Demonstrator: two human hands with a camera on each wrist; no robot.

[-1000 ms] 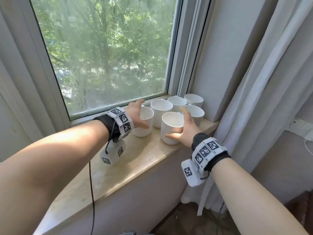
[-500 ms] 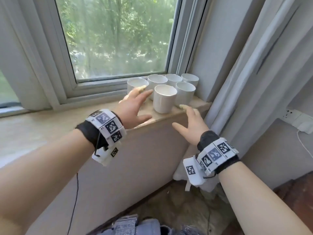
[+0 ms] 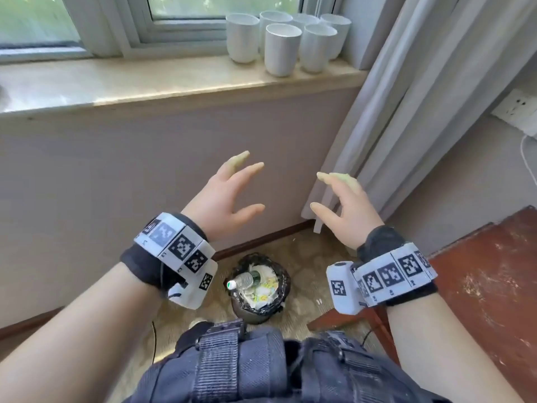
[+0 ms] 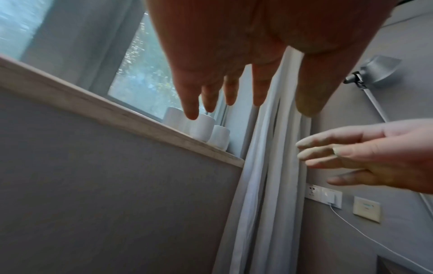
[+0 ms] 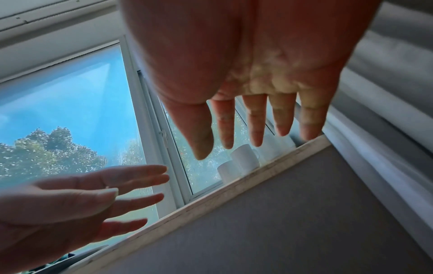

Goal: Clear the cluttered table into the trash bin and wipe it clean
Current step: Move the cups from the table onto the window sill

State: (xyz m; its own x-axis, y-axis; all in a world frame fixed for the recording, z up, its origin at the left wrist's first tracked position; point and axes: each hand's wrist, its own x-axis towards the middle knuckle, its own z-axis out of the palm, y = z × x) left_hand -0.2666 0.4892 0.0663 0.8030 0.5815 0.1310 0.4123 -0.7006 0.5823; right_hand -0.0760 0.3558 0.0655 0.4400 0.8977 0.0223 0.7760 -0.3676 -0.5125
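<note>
Several white cups (image 3: pixel 282 48) stand grouped at the right end of the stone windowsill (image 3: pixel 145 82). Both my hands hang in the air well below the sill, in front of the wall. My left hand (image 3: pixel 232 196) and my right hand (image 3: pixel 340 205) have their fingers spread and hold nothing. A small trash bin (image 3: pixel 258 289) with a black liner stands on the floor beneath my hands, filled with paper scraps and a plastic bottle (image 3: pixel 242 280). The wrist views show the left hand (image 4: pixel 234 89) and the right hand (image 5: pixel 253 120) empty, with the cups (image 4: pixel 203 128) (image 5: pixel 243 159) beyond.
A pale curtain (image 3: pixel 421 97) hangs to the right of the sill, reaching the floor. A wall socket (image 3: pixel 517 109) with a white cable is at the far right. A worn reddish-brown wooden surface (image 3: pixel 488 286) lies at lower right.
Both hands let go of the cups and pulled back and down from the sill. My view dropped, bringing the trash bin into sight.
</note>
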